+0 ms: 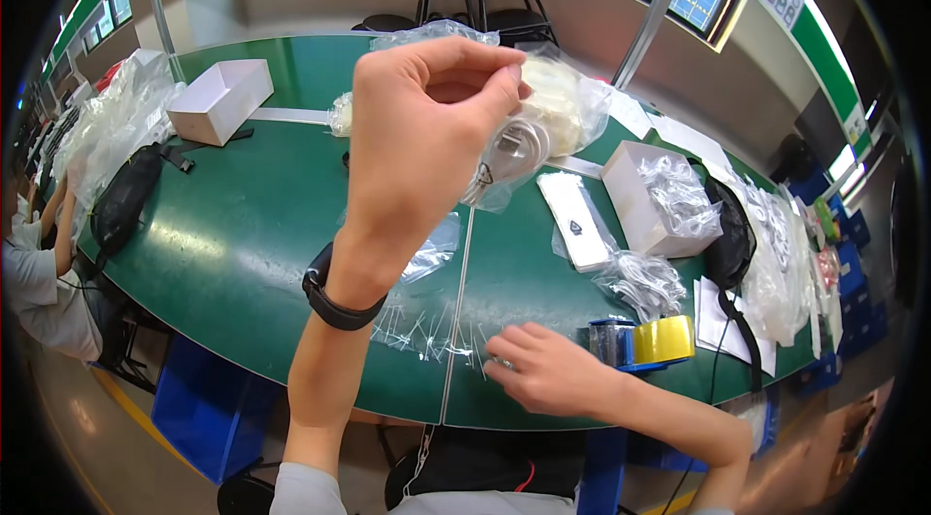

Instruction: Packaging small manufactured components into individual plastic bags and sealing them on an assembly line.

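Note:
My left hand (417,127) is raised over the table with thumb and forefinger pinched together. From that pinch seems to hang a clear plastic bag (511,151) with a coiled white cable inside; the exact grip is partly hidden. My right hand (548,374) rests low over the table's near edge, its fingers curled together. What those fingers hold, if anything, is too small to make out. Several thin clear strips (417,333) lie scattered just left of the right hand. Behind my left wrist lies a flat clear plastic bag (433,251), partly covered.
A tape dispenser with yellow tape (664,340) stands right of my right hand. Beyond it are bundled white cables (645,284), a white card box (575,221) and an open carton of bagged cables (630,190). An open white carton (221,100) sits far left, near another person (48,292).

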Demonstrator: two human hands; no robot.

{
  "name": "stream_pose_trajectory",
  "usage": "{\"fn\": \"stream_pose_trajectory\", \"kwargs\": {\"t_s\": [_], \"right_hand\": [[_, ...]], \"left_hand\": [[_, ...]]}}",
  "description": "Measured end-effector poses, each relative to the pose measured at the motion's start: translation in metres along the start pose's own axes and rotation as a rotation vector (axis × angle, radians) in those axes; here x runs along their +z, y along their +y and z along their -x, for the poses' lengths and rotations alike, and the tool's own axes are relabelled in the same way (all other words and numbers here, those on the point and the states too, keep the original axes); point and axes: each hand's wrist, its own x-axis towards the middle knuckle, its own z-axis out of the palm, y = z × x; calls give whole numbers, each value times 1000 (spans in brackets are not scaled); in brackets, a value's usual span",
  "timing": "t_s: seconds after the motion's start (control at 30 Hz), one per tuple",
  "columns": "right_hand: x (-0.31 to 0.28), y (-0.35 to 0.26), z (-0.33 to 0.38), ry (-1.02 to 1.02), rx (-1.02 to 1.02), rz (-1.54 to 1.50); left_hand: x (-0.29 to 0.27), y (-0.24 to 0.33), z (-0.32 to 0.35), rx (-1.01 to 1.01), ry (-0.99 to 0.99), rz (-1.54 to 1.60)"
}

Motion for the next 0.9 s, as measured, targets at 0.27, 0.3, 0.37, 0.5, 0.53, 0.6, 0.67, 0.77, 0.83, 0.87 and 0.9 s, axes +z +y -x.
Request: {"fn": "stream_pose_trajectory", "kwargs": {"t_s": [0.27, 0.3, 0.37, 0.5, 0.53, 0.6, 0.67, 0.77, 0.83, 0.87, 0.9], "right_hand": [[-59, 50, -6, 869, 673, -620], [-71, 55, -7, 830, 637, -625], [-84, 62, -7, 803, 600, -622], [-87, 61, -14, 942, 546, -456], [-87, 60, -16, 1041, 564, -444], [-92, 60, -19, 1121, 540, -439], [-96, 59, -18, 1141, 612, -465], [-98, 61, -15, 1168, 625, -498], [-101, 59, -13, 1177, 621, -499], [-102, 59, -13, 1179, 616, -508], [-103, 59, -12, 1182, 615, -509]], "left_hand": [[30, -2, 16, -67, -33, 27], [34, -1, 17, -56, -35, 24], [43, -4, 21, -38, -31, 55], [57, -4, 30, -22, -18, -7], [60, -4, 31, -7, -18, -11], [63, -5, 33, -9, -21, 0], [65, -8, 33, -25, -20, 41], [64, -16, 32, -60, -34, 130], [68, -16, 33, -75, -53, 180], [70, -15, 33, -76, -99, 192], [72, -15, 33, -77, -144, 204]]}}
